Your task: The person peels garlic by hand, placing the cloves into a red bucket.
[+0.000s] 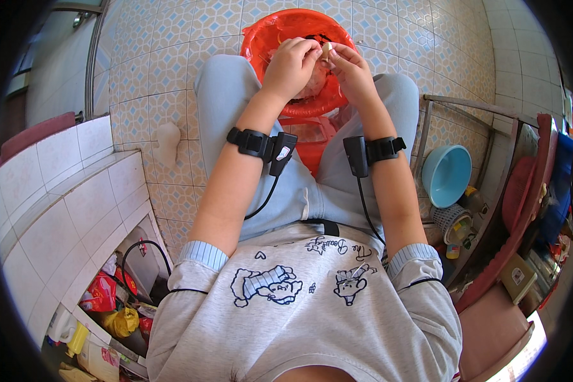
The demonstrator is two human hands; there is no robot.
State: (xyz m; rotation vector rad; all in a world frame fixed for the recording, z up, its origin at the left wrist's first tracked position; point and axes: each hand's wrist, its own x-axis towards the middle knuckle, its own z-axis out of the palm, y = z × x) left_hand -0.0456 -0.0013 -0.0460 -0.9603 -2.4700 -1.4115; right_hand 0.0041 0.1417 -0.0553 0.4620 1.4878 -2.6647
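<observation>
My left hand [291, 67] and my right hand [351, 69] meet over a red plastic basin lined with a red plastic bag [267, 31]. Between their fingertips is a small pale piece [326, 51], perhaps a garlic clove; its exact kind is unclear. The fingers of my right hand pinch it, and the left fingertips touch or nearly touch its left side. Whether the left fingers grip anything is hidden. Below the hands, inside the bag, lie dark scraps and a pale translucent mass [313, 88]. The basin stands between my knees, beside a red plastic stool [310, 131].
On the right, a light-blue basin [446, 176] leans by a metal frame [425, 129], above a grey perforated basket [446, 217] and bottles. A tiled ledge [90, 176] runs along the left, with bags and bottles in the opening under it. Cables hang from both forearm straps.
</observation>
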